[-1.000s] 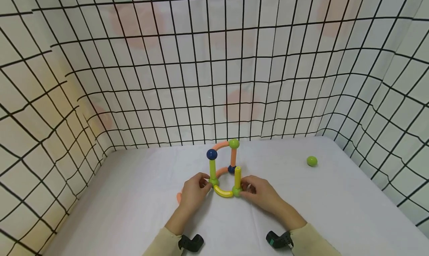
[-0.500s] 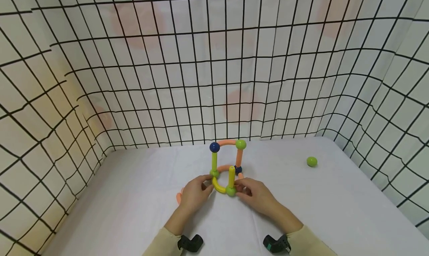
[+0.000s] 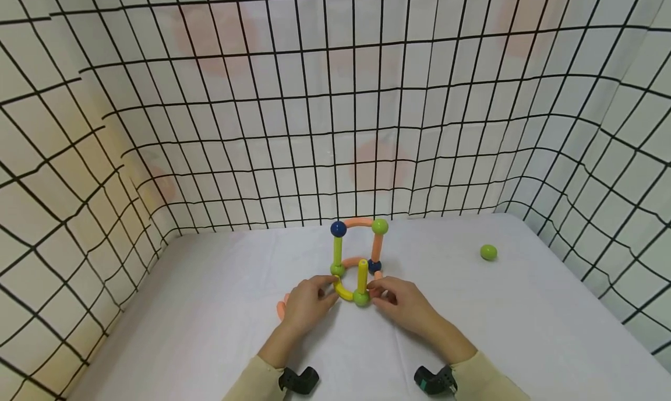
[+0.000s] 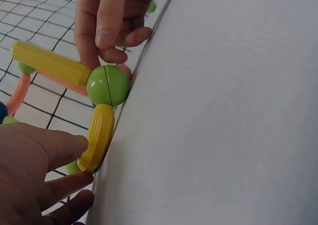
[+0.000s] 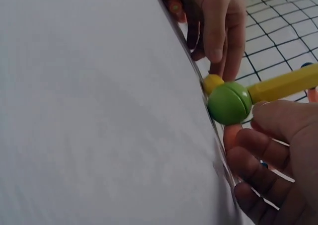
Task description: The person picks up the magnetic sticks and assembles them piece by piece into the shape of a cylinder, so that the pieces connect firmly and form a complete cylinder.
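Observation:
A building toy of balls and rods stands upright between both hands. My left hand pinches the yellow curved rod at its base, thumb on top and a finger beneath. My right hand pinches an orange curved rod beside the front green ball, partly hidden by the fingers. From that ball rises a straight yellow rod with a free top. Farther back, a light green rod bears a navy ball, and an orange rod bears a green ball; an orange arc links these tops.
Loose orange rods lie beside the left hand, partly covered by it. A loose green ball sits on the white tabletop at the right. Black wire mesh encloses the back and sides.
The toy has turned: its left side has moved back and right, and the front ball has come left with my right hand. My left hand has shifted from the left ball's area onto the yellow curve.

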A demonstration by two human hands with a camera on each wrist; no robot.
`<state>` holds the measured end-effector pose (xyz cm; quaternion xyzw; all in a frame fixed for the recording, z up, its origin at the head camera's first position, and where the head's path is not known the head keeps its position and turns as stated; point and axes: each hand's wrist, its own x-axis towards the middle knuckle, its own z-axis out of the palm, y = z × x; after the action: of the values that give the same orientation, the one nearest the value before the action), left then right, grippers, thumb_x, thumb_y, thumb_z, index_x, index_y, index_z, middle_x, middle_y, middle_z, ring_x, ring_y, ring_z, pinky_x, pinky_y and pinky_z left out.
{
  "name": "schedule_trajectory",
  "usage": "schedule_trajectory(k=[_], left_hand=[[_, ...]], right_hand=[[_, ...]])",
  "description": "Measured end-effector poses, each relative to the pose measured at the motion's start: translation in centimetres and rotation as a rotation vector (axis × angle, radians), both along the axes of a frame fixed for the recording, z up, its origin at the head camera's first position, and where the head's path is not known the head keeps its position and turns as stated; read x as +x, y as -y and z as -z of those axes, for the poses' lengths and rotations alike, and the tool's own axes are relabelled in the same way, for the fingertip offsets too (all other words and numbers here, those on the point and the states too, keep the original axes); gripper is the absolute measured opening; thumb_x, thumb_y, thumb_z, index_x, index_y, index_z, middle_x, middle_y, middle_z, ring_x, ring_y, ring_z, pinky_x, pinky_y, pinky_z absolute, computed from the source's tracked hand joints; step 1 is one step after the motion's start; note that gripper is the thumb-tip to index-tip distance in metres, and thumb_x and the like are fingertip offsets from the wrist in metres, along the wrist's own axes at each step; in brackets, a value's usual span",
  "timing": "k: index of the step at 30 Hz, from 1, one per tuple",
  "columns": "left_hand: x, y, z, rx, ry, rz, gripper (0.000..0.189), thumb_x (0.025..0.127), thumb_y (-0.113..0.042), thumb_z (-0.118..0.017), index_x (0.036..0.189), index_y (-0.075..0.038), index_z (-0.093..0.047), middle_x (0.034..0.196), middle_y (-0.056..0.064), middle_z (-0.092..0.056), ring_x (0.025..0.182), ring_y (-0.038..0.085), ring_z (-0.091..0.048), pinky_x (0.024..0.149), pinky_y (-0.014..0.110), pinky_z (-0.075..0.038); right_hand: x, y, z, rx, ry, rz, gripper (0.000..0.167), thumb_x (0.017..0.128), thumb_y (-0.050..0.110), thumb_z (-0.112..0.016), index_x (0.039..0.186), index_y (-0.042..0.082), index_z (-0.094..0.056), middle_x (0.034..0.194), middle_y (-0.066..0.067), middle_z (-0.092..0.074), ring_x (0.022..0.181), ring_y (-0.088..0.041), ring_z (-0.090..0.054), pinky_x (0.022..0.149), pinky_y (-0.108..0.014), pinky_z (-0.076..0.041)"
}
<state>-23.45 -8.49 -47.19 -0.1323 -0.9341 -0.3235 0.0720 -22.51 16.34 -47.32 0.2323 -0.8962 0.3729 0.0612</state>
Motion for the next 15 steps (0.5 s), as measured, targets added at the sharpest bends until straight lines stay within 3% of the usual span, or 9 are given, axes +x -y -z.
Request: schedule_trajectory(k=[6,10,15], left_hand=[[0.0,-0.4,-0.1,0.011,-0.029,-0.012,0.032,0.087,-0.026,-0.077,0.118,-0.021,-0.074,0.088,-0.003,-0.068,0.067,0.008,-0.048,0.055,0.021,-0.035],[0.0,-0.5,0.3,0.006,-0.054,-0.057,0.03,0.086,-0.03,-0.078,0.115,-0.023,-0.075,0.091,-0.004,-0.071,0.068,0.006,-0.05,0.055,0.021,-0.037],[-0.1,-0.7,0.8,0.001,-0.039,-0.108,0.027,0.086,-0.036,-0.078,0.112,-0.029,-0.076,0.081,-0.009,-0.065,0.065,0.006,-0.048,0.052,0.021,-0.036]], right_hand=[[-0.5,-1.7,-1.0,-0.088,0.041,0.144,0.016,0.095,0.016,-0.068,0.11,0.018,-0.071,0.095,0.006,-0.068,0.069,-0.007,-0.054,0.061,-0.021,-0.048],[-1.5,-3.8,-1.9,-0.168,-0.019,0.262,0.014,0.097,0.015,-0.064,0.109,0.015,-0.07,0.096,-0.002,-0.071,0.07,-0.005,-0.056,0.062,-0.019,-0.048],[-3.0,-8.5,-2.6,-0.329,-0.085,0.535,0.019,0.1,0.021,-0.061,0.114,0.012,-0.07,0.101,-0.002,-0.071,0.082,0.003,-0.056,0.069,-0.013,-0.047]])
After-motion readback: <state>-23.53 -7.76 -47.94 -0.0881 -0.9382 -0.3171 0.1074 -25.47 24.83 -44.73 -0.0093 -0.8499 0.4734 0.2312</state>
